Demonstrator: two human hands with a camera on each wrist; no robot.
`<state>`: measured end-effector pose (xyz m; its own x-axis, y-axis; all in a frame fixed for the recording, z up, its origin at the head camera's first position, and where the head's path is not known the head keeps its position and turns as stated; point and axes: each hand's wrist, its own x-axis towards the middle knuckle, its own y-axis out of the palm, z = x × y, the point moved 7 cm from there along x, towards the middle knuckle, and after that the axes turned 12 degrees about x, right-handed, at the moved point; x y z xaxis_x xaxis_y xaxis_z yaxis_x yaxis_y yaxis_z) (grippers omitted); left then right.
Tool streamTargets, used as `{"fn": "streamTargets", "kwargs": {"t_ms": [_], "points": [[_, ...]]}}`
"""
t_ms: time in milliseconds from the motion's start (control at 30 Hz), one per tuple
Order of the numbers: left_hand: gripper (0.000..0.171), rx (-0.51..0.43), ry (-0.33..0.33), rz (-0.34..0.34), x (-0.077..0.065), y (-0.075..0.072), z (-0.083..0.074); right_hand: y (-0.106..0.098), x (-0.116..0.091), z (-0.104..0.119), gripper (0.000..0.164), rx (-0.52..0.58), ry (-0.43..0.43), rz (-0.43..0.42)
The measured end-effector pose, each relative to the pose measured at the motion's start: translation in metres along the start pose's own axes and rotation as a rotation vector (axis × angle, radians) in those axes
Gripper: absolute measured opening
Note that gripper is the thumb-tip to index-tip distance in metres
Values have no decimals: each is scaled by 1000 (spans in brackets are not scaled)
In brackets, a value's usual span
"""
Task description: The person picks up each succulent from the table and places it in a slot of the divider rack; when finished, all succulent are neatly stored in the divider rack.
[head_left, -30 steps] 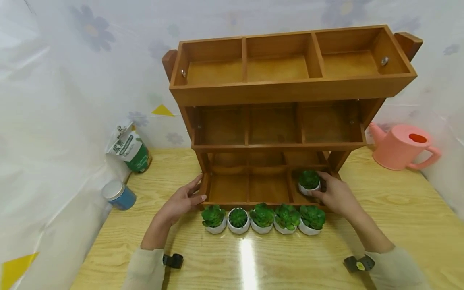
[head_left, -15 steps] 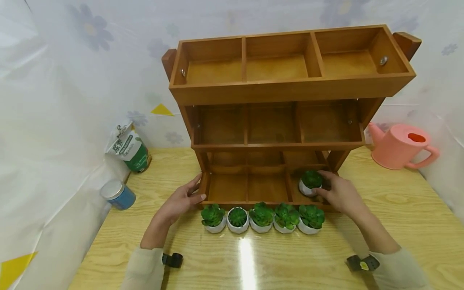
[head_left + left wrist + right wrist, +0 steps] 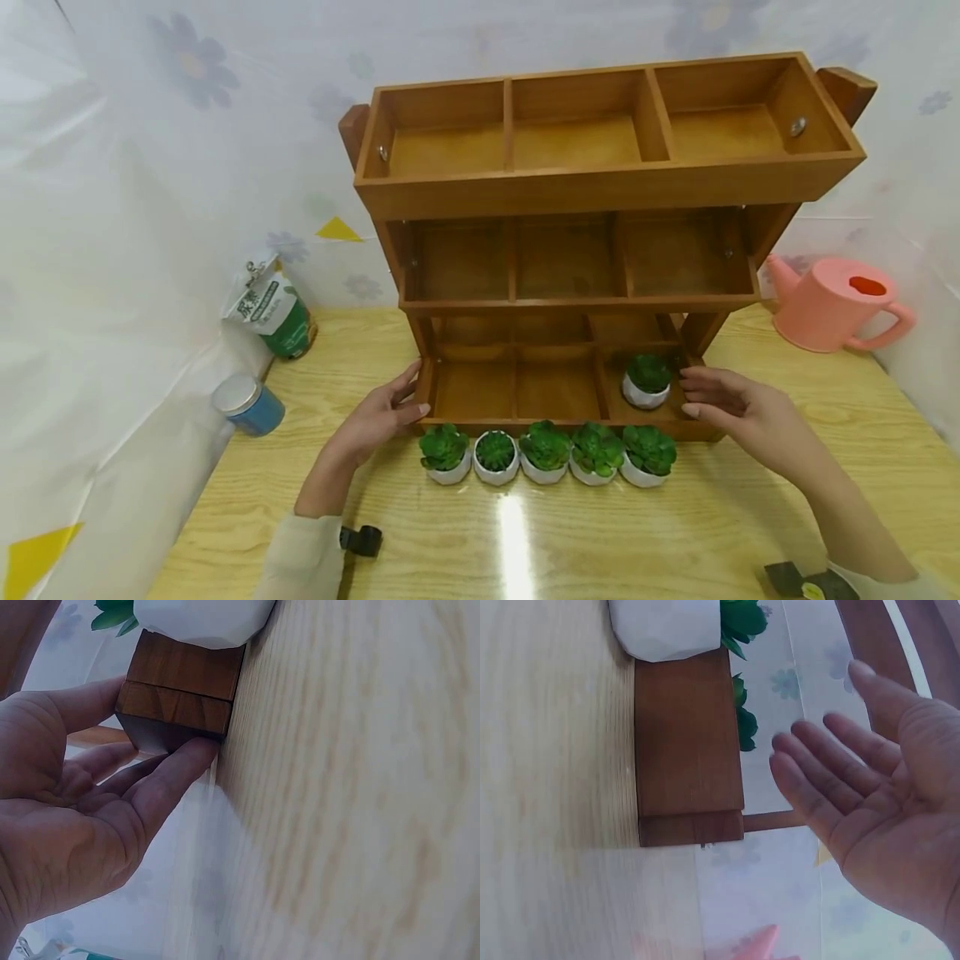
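Note:
A wooden three-tier shelf point(image 3: 607, 187) with divided trays stands on the table. My left hand point(image 3: 381, 414) grips the left end of its bottom tray, thumb and fingers about the corner; the left wrist view shows this left hand point(image 3: 90, 787) at the wooden corner point(image 3: 176, 705). One potted succulent point(image 3: 647, 382) in a white pot sits upright in the bottom right compartment. Just right of it, my right hand point(image 3: 757, 417) holds nothing, its fingers apart from the pot. Lined up before the shelf are several more potted succulents point(image 3: 545, 450).
A pink watering can point(image 3: 832, 304) stands to the shelf's right. On the left are a green-and-white pouch point(image 3: 277, 312) and a blue jar point(image 3: 251, 406) with a silver lid. Patterned sheeting point(image 3: 187, 167) hangs behind and beside the wood-grain table point(image 3: 600, 542).
My right hand has let go of the succulent in the bottom right compartment and drawn back to the right. The left hand stays at the shelf's left end.

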<state>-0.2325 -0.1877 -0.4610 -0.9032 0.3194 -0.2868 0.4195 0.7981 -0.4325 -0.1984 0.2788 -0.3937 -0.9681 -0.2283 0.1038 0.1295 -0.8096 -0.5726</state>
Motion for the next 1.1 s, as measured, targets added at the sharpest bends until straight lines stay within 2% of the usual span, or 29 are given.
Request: {"fn": "streamTargets", "kwargs": {"t_ms": [133, 300, 467, 700, 933, 1100], "points": [[76, 2, -5, -4, 0, 0, 0, 1, -15, -1, 41, 50, -11, 44], [76, -4, -3, 3, 1, 0, -1, 5, -27, -8, 41, 100, -1, 82], [76, -4, -8, -6, 1, -2, -1, 8, -29, -15, 42, 108, 19, 99], [76, -9, -7, -1, 0, 0, -1, 17, -32, -16, 44, 194, 11, 151], [76, -16, 0, 1, 1, 1, 0, 25, -34, -18, 42, 171, 43, 198], [76, -11, -1, 0, 1, 1, 0, 30, -35, -18, 44, 184, 29, 228]]}}
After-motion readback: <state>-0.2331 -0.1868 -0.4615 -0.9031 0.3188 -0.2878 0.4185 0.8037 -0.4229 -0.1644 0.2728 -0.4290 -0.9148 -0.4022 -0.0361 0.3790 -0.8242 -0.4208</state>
